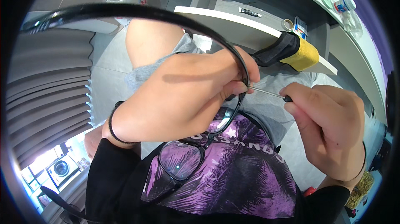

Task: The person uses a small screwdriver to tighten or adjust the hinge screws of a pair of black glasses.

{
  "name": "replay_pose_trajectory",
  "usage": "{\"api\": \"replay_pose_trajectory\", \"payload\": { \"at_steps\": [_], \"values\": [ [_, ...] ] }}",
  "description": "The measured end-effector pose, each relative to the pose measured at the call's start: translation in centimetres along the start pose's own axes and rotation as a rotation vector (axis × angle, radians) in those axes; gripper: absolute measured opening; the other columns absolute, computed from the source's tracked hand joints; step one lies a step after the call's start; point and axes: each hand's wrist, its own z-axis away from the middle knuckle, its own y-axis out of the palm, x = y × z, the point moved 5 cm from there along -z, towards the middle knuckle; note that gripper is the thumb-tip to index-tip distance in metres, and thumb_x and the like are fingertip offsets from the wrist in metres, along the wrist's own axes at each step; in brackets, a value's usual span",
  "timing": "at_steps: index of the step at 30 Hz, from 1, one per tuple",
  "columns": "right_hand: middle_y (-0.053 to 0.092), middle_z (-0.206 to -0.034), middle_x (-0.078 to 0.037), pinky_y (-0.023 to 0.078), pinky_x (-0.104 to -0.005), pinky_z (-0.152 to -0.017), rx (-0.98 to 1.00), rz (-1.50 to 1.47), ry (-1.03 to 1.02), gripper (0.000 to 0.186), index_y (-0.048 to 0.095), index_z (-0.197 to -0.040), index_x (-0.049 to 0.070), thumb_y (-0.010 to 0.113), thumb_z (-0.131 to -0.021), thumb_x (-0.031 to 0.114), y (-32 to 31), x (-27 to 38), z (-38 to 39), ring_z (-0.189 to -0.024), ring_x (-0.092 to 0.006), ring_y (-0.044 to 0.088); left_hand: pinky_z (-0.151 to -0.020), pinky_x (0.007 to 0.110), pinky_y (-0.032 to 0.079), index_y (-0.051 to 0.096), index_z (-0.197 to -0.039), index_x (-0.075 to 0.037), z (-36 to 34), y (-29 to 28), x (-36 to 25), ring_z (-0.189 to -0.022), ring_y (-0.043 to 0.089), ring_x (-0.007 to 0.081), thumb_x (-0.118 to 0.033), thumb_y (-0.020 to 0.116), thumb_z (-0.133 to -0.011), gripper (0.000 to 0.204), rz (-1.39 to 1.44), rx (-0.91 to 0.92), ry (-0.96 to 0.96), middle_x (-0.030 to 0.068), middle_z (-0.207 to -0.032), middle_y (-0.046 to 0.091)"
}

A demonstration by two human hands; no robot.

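Observation:
My left hand (179, 86) is closed on a pair of black-framed glasses (181, 159), pinching the frame below my bent fingers. A long black arc of the frame rises close to the camera across the upper view; a lens hangs low over my purple-and-black printed shirt. My right hand (325, 122) grips the dark handle of a thin screwdriver (266, 91), whose metal shaft points left to the frame at my left fingertips. The exact tip contact is too small to make out.
An open drawer (225, 19) holds small items and a tape roll (286, 25). A yellow-and-black cloth (303, 55) hangs over its front. Bottles (345, 4) stand on the white top at right. A grey curtain (46, 90) is at left, above a washing machine (61, 167).

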Motion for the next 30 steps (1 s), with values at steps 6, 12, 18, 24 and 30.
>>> {"api": "replay_pose_trajectory", "payload": {
  "at_steps": [6,12,18,24,30],
  "values": [
    [0.049,-0.06,-0.009,0.034,-0.0331,-0.045,-0.048,-0.062,-0.168,0.018,0.06,-0.086,0.002,0.066,-0.069,0.003,0.1,-0.3,0.5,-0.05,-0.0236,0.047,-0.066,0.026,0.052,0.061,-0.085,0.006,-0.1,0.1,-0.2,-0.075,0.065,0.0199,0.021,0.047,-0.071,0.025,0.064,-0.015,-0.025,0.0119,-0.085,0.062],
    [0.051,-0.066,-0.01,0.037,-0.0334,-0.047,-0.173,0.104,-0.404,0.029,0.059,-0.089,-0.003,0.069,-0.061,-0.002,0.5,0.3,0.7,-0.053,-0.0246,0.048,-0.064,0.028,0.052,0.058,-0.081,0.009,0.1,-0.1,-0.6,-0.072,0.064,0.0227,0.021,0.046,-0.071,0.02,0.088,-0.066,0.029,0.0132,-0.085,0.061],
    [0.054,-0.072,-0.012,0.04,-0.0335,-0.046,-0.22,0.231,-0.576,0.036,0.057,-0.09,-0.008,0.068,-0.056,-0.005,0.6,0.3,0.9,-0.056,-0.0256,0.05,-0.062,0.029,0.052,0.057,-0.078,0.011,0.1,-0.3,-0.8,-0.069,0.064,0.0233,0.019,0.048,-0.072,0.014,0.137,-0.057,0.027,0.0147,-0.086,0.06],
    [0.056,-0.078,-0.015,0.042,-0.0332,-0.048,-0.152,0.18,-0.571,0.044,0.056,-0.097,-0.01,0.067,-0.055,-0.004,0.3,1.0,0.8,-0.063,-0.027,0.053,-0.061,0.03,0.052,0.057,-0.079,0.012,0.6,-0.4,-0.6,-0.07,0.064,0.025,0.018,0.047,-0.074,0.012,0.223,-0.087,0.075,0.0172,-0.086,0.06],
    [0.058,-0.083,-0.017,0.043,-0.0352,-0.049,-0.175,0.36,-0.554,0.04,0.056,-0.096,-0.011,0.066,-0.058,-0.002,0.2,1.9,1.8,-0.066,-0.0282,0.053,-0.063,0.032,0.053,0.056,-0.078,0.013,0.2,-0.4,-1.0,-0.071,0.064,0.0257,0.017,0.046,-0.075,0.011,0.277,-0.051,0.035,0.0178,-0.086,0.06]
  ]
}}
